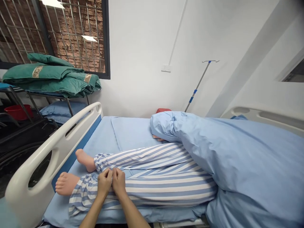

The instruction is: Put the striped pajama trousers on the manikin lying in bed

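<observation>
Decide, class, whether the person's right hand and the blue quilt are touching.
Apart. The head view shows it plainly: a long stretch of striped trousers lies between the right hand and the nearest edge of the blue quilt.

Trousers (166,186): blue and white stripes. Sheet (133,129) and quilt (237,152): plain light blue. Footboard (59,151): off-white, blue panel (65,169). Folded bedding (52,72): green, patterned gold-and-dark bands (37,72). Bucket (20,112): red. IV pole (201,76): grey, blue collars (191,99). Wall (142,47): white. Window frame (106,38): dark grey. Bricks (64,25): reddish brown.
</observation>
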Action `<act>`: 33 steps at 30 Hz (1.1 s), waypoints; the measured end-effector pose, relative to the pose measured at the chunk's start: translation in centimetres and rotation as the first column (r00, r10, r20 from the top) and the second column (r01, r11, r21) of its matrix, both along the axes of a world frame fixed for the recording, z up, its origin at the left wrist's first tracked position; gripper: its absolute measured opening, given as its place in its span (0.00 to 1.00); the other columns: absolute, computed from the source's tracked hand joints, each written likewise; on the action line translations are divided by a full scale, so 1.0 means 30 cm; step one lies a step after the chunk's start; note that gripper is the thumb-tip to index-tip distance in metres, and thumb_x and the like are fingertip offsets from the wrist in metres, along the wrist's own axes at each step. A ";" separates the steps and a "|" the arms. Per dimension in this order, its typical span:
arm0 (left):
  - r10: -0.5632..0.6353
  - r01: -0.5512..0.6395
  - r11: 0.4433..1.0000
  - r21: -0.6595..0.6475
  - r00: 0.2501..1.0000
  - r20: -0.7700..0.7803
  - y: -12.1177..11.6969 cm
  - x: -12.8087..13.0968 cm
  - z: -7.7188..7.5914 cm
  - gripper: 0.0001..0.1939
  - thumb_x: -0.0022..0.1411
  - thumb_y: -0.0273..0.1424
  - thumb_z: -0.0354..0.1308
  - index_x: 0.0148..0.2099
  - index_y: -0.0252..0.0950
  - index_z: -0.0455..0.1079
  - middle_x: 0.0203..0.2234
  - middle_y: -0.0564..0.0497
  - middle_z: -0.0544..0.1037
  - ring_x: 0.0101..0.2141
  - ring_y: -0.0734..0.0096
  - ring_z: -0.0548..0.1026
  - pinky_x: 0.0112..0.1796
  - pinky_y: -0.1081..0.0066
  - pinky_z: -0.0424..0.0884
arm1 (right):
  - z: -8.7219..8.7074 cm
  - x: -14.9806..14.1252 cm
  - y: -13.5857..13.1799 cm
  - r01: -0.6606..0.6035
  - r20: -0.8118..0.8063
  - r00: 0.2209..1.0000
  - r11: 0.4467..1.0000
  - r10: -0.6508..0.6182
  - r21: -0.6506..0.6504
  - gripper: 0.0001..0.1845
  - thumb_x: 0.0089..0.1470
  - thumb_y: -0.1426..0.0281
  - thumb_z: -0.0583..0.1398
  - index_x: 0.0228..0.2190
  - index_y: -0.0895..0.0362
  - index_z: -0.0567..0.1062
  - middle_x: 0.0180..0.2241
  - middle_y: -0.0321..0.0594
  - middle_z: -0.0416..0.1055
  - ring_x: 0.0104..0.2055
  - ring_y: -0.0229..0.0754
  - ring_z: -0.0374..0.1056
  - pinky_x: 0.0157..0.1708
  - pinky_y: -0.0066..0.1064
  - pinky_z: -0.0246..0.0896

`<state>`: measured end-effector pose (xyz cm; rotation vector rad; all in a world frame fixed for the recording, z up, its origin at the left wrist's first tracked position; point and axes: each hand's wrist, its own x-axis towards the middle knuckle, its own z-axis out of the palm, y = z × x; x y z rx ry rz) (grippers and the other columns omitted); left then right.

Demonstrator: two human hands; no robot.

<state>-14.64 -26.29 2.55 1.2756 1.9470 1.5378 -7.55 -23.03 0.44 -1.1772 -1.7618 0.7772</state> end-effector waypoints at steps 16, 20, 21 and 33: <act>0.065 -0.092 0.982 -0.164 0.985 -0.160 0.038 0.031 -0.121 0.16 0.57 0.40 0.44 0.25 0.37 0.66 0.20 0.50 0.73 0.23 0.70 0.69 0.27 0.73 0.59 | -0.020 -0.008 0.009 0.011 -0.244 0.969 0.996 -0.033 -0.091 0.19 0.57 0.66 0.47 0.17 0.56 0.62 0.17 0.35 0.63 0.21 0.37 0.57 0.22 0.26 0.47; 0.081 -0.126 0.972 -0.201 0.973 -0.218 0.045 0.032 -0.117 0.16 0.59 0.37 0.42 0.26 0.37 0.66 0.22 0.48 0.75 0.24 0.69 0.70 0.27 0.73 0.59 | 0.003 0.004 0.014 0.021 -0.224 0.974 0.997 -0.039 -0.080 0.21 0.57 0.65 0.46 0.16 0.56 0.63 0.15 0.35 0.63 0.20 0.36 0.57 0.20 0.26 0.45; 0.073 -0.120 0.971 -0.205 0.971 -0.226 0.046 0.032 -0.116 0.16 0.60 0.36 0.42 0.26 0.37 0.66 0.23 0.48 0.75 0.25 0.68 0.71 0.28 0.73 0.60 | 0.023 0.013 0.014 0.016 -0.204 0.979 0.998 -0.029 -0.064 0.21 0.57 0.65 0.46 0.15 0.56 0.63 0.15 0.35 0.62 0.19 0.36 0.56 0.20 0.26 0.44; -0.030 -0.106 0.940 -0.324 0.921 -0.387 0.046 0.055 -0.098 0.13 0.61 0.32 0.44 0.28 0.37 0.65 0.24 0.50 0.74 0.28 0.70 0.71 0.28 0.75 0.57 | 0.074 0.116 0.001 -0.068 0.090 0.994 0.995 0.062 0.070 0.21 0.60 0.66 0.46 0.19 0.56 0.67 0.18 0.37 0.67 0.21 0.36 0.60 0.23 0.29 0.40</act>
